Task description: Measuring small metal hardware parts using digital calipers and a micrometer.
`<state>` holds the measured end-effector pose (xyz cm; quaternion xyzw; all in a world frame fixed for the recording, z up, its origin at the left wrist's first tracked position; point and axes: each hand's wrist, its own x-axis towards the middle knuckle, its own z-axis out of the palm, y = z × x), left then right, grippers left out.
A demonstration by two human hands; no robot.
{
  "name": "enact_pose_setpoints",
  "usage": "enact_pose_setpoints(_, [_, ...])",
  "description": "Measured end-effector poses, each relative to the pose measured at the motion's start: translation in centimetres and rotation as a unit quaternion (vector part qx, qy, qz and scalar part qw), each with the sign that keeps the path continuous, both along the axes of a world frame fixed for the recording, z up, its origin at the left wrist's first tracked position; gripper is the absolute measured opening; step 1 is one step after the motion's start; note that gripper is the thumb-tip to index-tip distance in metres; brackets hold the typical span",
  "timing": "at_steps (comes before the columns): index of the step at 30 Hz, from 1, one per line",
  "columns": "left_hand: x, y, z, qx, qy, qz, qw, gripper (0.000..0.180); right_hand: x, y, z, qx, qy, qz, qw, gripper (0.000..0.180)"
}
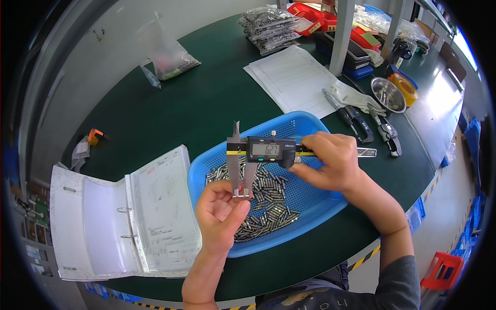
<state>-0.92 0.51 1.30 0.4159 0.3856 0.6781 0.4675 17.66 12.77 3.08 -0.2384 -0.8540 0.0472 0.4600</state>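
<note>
My right hand [330, 161] is closed around the beam of a digital caliper [266, 149], its thumb and fingers near the slide. The caliper lies level over a blue plastic basket [330, 200], display facing up and lit. Between its downward jaws sits a small metal pin [241, 196]. My left hand [219, 212] pinches that pin between thumb and fingers at the jaw tips. Below, many similar shiny metal pins [271, 188] lie loose in the basket, partly hidden by the caliper and my left hand.
An open ring binder [111, 227] lies left of the basket. Beyond the basket are paper sheets [292, 77], micrometers [385, 132], a metal bowl [388, 95] and stacked bags of parts [269, 28]. A clear bag [173, 59] rests at the back left. A grey post [342, 39] rises from the green table.
</note>
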Motion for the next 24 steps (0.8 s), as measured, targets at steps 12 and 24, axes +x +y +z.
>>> enact_pose_setpoints(12, [0.09, -0.02, 0.22, 0.010, -0.008, 0.014, 1.000, 0.017, -0.27, -0.06, -0.02, -0.001, 0.002, -0.002, 1.000, 0.030])
enact_pose_setpoints(24, [-0.51, -0.12, 0.21, 0.050, -0.005, 0.027, 0.998, 0.015, -0.43, -0.18, 0.23, -0.050, -0.002, 0.022, 0.998, 0.029])
